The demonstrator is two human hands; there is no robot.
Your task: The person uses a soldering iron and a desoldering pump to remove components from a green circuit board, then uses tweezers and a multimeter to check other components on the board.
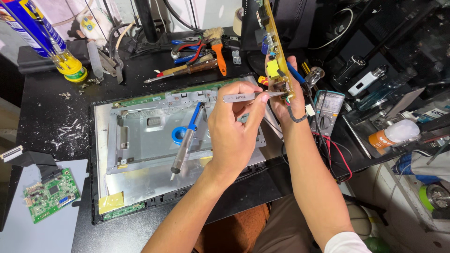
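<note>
- Left hand (pixel 234 133) pinches tweezers (pixel 251 97), tips at the yellow circuit board (pixel 276 51), frame centre
- Right hand (pixel 283 100) clamps that board upright
- Next needs steady, precise tip placement

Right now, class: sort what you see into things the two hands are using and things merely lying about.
In use:
left hand
silver metal tweezers
right hand
upright yellow circuit board

Lying about:
blue-handled soldering iron
small green circuit board
orange-handled brush
grey multimeter
</note>
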